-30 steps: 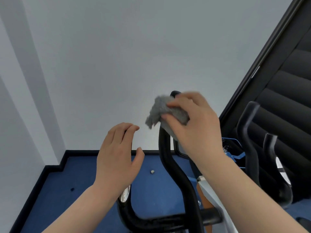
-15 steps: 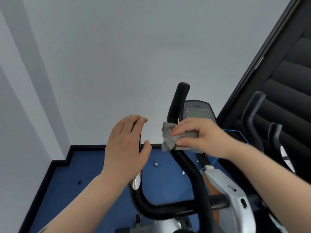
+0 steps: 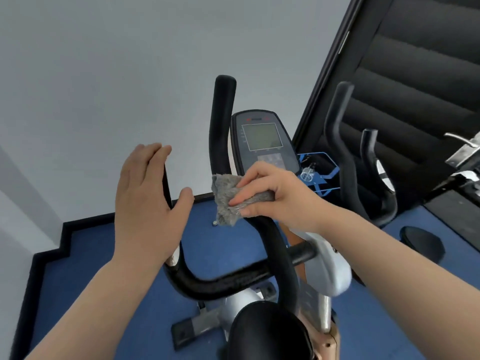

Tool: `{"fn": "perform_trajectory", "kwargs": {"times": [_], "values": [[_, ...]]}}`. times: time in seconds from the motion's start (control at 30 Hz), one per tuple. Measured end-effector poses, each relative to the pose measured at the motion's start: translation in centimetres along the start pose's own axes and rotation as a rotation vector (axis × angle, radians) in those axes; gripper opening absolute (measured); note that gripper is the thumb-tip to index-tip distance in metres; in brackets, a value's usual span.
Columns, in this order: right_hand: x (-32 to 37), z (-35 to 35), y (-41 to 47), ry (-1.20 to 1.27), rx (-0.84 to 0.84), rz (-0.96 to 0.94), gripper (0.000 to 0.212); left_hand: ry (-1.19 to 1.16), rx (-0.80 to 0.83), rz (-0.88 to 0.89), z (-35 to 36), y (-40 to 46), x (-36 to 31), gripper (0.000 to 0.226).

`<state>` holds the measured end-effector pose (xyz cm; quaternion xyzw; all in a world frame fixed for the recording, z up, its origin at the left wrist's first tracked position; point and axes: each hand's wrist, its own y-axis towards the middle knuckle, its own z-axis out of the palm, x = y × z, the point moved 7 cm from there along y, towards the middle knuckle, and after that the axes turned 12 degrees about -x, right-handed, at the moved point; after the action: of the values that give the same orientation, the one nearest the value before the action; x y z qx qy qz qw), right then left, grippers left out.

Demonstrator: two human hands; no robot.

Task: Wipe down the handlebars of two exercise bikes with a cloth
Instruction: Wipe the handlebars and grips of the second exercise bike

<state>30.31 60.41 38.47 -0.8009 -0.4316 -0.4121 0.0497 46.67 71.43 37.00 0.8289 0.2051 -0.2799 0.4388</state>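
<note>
The near exercise bike has black U-shaped handlebars with two upright horns. My right hand grips a grey fluffy cloth wrapped around the right horn about halfway down its length. My left hand rests with straight fingers against the left horn, thumb spread, mostly hiding it. A second bike's black handlebars stand to the right.
The bike's console with a grey screen sits behind the right horn. The black saddle is at the bottom. A dark slatted panel leans at right. A grey wall is ahead, over blue carpet.
My right hand slid the cloth from the tip of the right horn down to its middle. The view tilted down, revealing the console and saddle. The left hand stayed on the left horn.
</note>
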Motion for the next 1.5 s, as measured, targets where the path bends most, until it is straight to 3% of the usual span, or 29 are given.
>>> {"fn": "perform_trajectory", "kwargs": {"times": [0.1, 0.33, 0.67, 0.8, 0.93, 1.1, 1.27, 1.4, 1.5], "values": [[-1.3, -0.8, -2.4, 0.05, -0.031, 0.035, 0.022, -0.103, 0.009, -0.071, -0.4, -2.5, -1.3, 0.056], [-3.6, -1.5, -8.3, 0.159, -0.201, 0.18, 0.023, -0.166, 0.198, -0.037, 0.2, -9.1, -6.6, 0.053], [-3.9, 0.3, -17.2, 0.286, -0.506, 0.268, 0.032, -0.06, 0.302, -0.011, 0.9, -12.5, -9.2, 0.047], [-3.0, -0.8, -16.8, 0.215, -0.336, 0.221, 0.028, 0.044, 0.343, 0.019, 1.0, -13.9, -9.1, 0.049], [-4.0, -6.1, -13.4, -0.129, -0.5, 0.164, 0.029, 0.083, 0.349, -0.03, 1.2, -13.9, -8.5, 0.055], [-3.4, -1.9, -12.8, -0.49, -0.371, 0.103, 0.009, 0.181, 0.332, -0.053, 1.2, -14.1, -8.1, 0.055], [-3.9, -5.3, -13.6, -0.639, -0.288, -0.1, 0.025, 0.187, 0.311, -0.052, 1.0, -14.2, -7.9, 0.053], [-3.3, -3.7, -11.8, -0.623, -0.303, -0.027, 0.017, 0.206, 0.309, -0.067, 0.9, -14.2, -7.8, 0.053], [-3.3, -1.9, -13.6, -0.463, -0.311, 0.033, 0.023, 0.202, 0.298, -0.079, 0.9, -14.3, -7.8, 0.052]]}}
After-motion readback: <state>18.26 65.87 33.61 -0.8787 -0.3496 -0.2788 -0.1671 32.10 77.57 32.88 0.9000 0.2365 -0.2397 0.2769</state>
